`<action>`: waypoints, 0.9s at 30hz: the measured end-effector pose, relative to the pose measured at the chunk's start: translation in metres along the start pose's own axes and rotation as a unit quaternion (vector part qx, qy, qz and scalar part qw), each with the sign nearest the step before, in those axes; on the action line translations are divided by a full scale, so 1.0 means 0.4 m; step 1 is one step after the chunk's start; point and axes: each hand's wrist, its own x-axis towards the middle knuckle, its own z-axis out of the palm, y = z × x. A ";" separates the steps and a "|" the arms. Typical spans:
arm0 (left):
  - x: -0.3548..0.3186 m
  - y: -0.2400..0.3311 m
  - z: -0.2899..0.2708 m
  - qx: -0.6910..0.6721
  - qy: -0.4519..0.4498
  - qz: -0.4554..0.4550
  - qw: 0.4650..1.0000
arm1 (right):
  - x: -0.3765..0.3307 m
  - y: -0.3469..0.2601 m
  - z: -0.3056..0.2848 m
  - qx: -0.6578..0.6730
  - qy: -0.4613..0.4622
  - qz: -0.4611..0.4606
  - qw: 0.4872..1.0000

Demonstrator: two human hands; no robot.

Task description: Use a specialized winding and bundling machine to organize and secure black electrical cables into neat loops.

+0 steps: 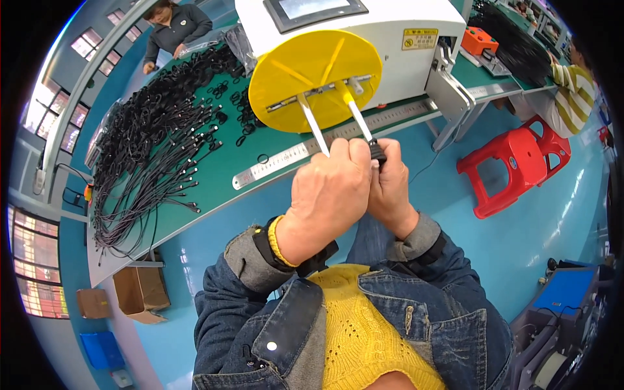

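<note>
Left hand (330, 192) and right hand (392, 188) meet below a white machine (403, 71), its yellow disc (315, 73) and two projecting rods (313, 125), the left curled closed, contents hidden, the right gripping a small black coil (377, 153) between them.

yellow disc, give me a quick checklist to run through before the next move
1. Disc at rest: cannot tell, one still cannot show spin.
2. Rods bare along their visible lengths: ok, nothing is wound there.
3. Left hand and right hand clear of the rods: not ok, both are at the rod ends.
4. Black piece firmly gripped: cannot tell, it sits between the hands, partly hidden.
5. Cables clear of the disc: ok, the long strands lie off to the left.
6. Screen readable: cannot tell, washed out and cut off.
</note>
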 end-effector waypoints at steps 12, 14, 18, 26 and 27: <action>-0.119 -0.012 0.022 -0.055 -0.070 -0.067 0.994 | -0.065 0.001 0.011 -0.084 -0.112 -0.005 0.990; -0.168 -0.037 0.064 -0.083 -0.098 -0.102 0.986 | -0.090 0.053 0.044 -0.170 -0.211 0.011 0.963; -0.296 -0.157 0.130 -0.165 -0.154 -0.133 0.965 | -0.130 0.140 0.146 -0.165 -0.307 -0.035 0.937; -0.429 -0.244 0.101 -0.728 -0.072 -0.493 0.471 | -0.187 0.115 0.327 -0.028 -0.367 -0.051 0.928; -0.423 -0.238 0.075 -0.722 -0.112 -0.490 0.475 | -0.195 0.113 0.336 -0.026 -0.372 -0.051 0.927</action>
